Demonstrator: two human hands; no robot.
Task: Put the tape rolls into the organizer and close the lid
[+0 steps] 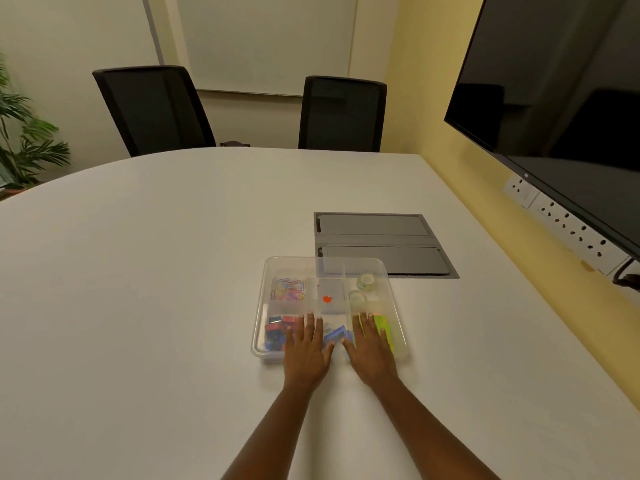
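Note:
A clear plastic organizer (265, 306) sits on the white table, with its transparent lid lying flat over the compartments. Two pale tape rolls (364, 282) (357, 297) lie inside the right-hand compartment, seen through the lid. My left hand (306, 348) rests flat on the lid's near left part, fingers spread. My right hand (370, 344) lies flat on the near right part, over green and yellow items. Neither hand grips anything.
Inside the organizer are coloured paper clips (289, 289), a red pin (326, 299) and binder clips (277, 332). A grey cable hatch (377, 244) is set in the table behind it. Two black chairs (156, 109) stand at the far edge; a wall screen (561, 98) hangs right.

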